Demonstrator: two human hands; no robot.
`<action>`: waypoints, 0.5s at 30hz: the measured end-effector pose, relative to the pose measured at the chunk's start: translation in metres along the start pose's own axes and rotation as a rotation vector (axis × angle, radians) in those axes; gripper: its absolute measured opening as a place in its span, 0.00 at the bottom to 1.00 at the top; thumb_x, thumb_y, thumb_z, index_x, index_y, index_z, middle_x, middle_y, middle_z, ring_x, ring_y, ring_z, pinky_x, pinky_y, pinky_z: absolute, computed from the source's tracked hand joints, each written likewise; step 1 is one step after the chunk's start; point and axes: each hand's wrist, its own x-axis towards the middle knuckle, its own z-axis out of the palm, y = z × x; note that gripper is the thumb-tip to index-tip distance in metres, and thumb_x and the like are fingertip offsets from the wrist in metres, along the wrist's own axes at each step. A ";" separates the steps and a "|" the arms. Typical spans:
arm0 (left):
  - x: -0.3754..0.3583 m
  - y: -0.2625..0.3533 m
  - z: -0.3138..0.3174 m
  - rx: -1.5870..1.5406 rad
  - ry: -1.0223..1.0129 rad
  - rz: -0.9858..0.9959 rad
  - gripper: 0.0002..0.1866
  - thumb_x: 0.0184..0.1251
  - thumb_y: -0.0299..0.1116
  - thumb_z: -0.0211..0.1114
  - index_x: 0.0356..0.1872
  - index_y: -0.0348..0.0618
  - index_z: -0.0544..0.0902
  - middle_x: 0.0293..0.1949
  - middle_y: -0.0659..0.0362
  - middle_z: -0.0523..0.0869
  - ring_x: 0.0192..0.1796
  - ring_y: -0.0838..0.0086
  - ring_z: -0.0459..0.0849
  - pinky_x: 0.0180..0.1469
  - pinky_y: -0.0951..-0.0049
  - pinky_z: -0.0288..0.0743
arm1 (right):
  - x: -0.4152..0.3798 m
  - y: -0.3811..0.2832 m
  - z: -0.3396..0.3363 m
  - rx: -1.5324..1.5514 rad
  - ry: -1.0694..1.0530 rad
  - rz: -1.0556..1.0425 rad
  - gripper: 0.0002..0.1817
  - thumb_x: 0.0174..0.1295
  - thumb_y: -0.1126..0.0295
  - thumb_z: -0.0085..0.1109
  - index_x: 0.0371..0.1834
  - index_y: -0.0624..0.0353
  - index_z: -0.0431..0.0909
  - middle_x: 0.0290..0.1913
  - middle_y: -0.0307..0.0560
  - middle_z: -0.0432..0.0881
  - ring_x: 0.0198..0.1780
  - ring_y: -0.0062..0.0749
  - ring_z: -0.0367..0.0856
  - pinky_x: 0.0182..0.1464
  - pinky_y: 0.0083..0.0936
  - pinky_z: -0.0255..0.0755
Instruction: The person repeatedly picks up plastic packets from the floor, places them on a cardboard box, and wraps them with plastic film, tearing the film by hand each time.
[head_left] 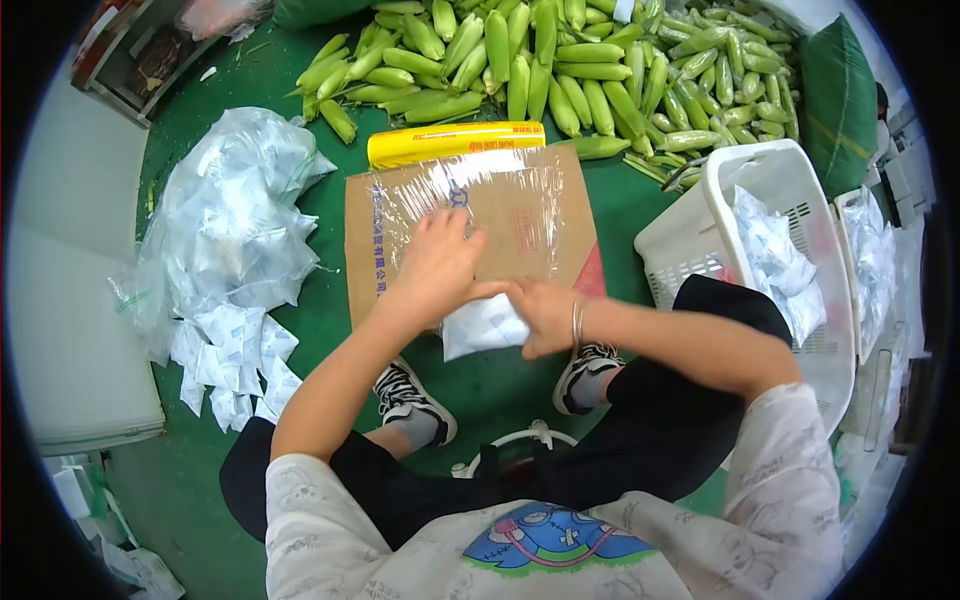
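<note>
Surface: green floor (330,235), with a pale panel (80,250) along the left and an open shelf unit (150,60) at the far left corner. Work base: cardboard, one piece (570,235), printed in blue and red, lying flat between the feet and the corn. Clear film, one sheet (515,195), creased, spread over its far part. Yellow carton, one (455,147), along the cardboard's far edge. White packet, one (483,328), at the cardboard's near edge, under the hands. Hands, two: right hand (545,315), grasping the packet's right end; left hand (440,255), fingers bent over the film, whether pinching it cannot be told. Bracelet, right wrist. Corn, one heap (500,60), ears too many to count, those at right (700,70) filmed over. Clear bag, one (230,200), full of packets; loose packets (235,350), several, overlapping, below it. White slotted basket (690,245), at right, holding further packets (775,260), count uncertain. Green sack (838,105), beside the corn. Shoes, two (410,400), black and white.
</note>
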 end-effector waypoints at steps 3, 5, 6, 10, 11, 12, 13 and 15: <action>-0.017 0.027 -0.004 -0.283 -0.280 -0.114 0.34 0.44 0.59 0.73 0.41 0.37 0.78 0.37 0.50 0.79 0.40 0.56 0.82 0.50 0.56 0.73 | 0.052 0.059 -0.040 0.445 -0.387 0.082 0.35 0.36 0.59 0.68 0.53 0.63 0.76 0.52 0.54 0.79 0.51 0.40 0.78 0.53 0.31 0.71; -0.007 0.010 0.027 -0.187 -0.197 -0.131 0.34 0.45 0.60 0.72 0.41 0.38 0.78 0.36 0.51 0.80 0.39 0.57 0.82 0.48 0.56 0.74 | 0.072 0.075 -0.061 0.570 -0.450 0.115 0.32 0.38 0.61 0.66 0.52 0.62 0.78 0.52 0.50 0.80 0.51 0.37 0.77 0.52 0.29 0.70; 0.002 0.001 0.044 -0.107 -0.113 -0.162 0.35 0.45 0.61 0.71 0.42 0.38 0.79 0.36 0.51 0.81 0.38 0.58 0.83 0.45 0.55 0.75 | 0.083 0.074 -0.070 0.697 -0.350 0.042 0.31 0.41 0.62 0.64 0.54 0.60 0.78 0.51 0.47 0.80 0.52 0.35 0.76 0.54 0.26 0.69; 0.042 -0.042 0.065 -0.281 -0.529 -0.321 0.36 0.54 0.67 0.62 0.41 0.38 0.81 0.34 0.47 0.86 0.33 0.55 0.85 0.44 0.59 0.76 | 0.126 0.106 -0.073 0.946 -0.378 0.019 0.29 0.55 0.67 0.54 0.62 0.65 0.72 0.60 0.48 0.75 0.60 0.31 0.69 0.65 0.24 0.60; 0.037 -0.056 0.085 -0.326 -0.525 -0.246 0.31 0.63 0.62 0.58 0.43 0.39 0.82 0.31 0.46 0.86 0.37 0.57 0.84 0.42 0.55 0.76 | 0.141 0.122 -0.058 0.859 -0.336 0.069 0.30 0.59 0.66 0.51 0.66 0.65 0.67 0.63 0.50 0.73 0.63 0.31 0.68 0.67 0.24 0.58; 0.036 -0.063 0.093 -0.323 -0.535 -0.245 0.31 0.63 0.62 0.58 0.43 0.39 0.82 0.31 0.46 0.86 0.37 0.57 0.84 0.42 0.55 0.76 | 0.141 0.116 -0.060 0.868 -0.336 0.064 0.30 0.59 0.66 0.51 0.66 0.65 0.67 0.63 0.50 0.73 0.63 0.31 0.68 0.67 0.24 0.58; 0.034 -0.069 0.102 -0.684 -0.692 -0.286 0.31 0.66 0.60 0.56 0.47 0.38 0.81 0.37 0.47 0.86 0.42 0.60 0.84 0.47 0.58 0.75 | 0.137 0.110 -0.059 0.769 -0.322 0.011 0.31 0.61 0.63 0.50 0.68 0.65 0.65 0.65 0.50 0.72 0.66 0.32 0.66 0.68 0.24 0.56; 0.023 -0.048 0.103 -0.949 -0.805 -0.384 0.35 0.72 0.60 0.46 0.65 0.39 0.71 0.59 0.45 0.77 0.64 0.63 0.73 0.65 0.62 0.64 | 0.113 0.087 -0.055 0.513 -0.222 -0.089 0.34 0.67 0.55 0.47 0.72 0.63 0.57 0.71 0.48 0.65 0.71 0.36 0.60 0.71 0.25 0.52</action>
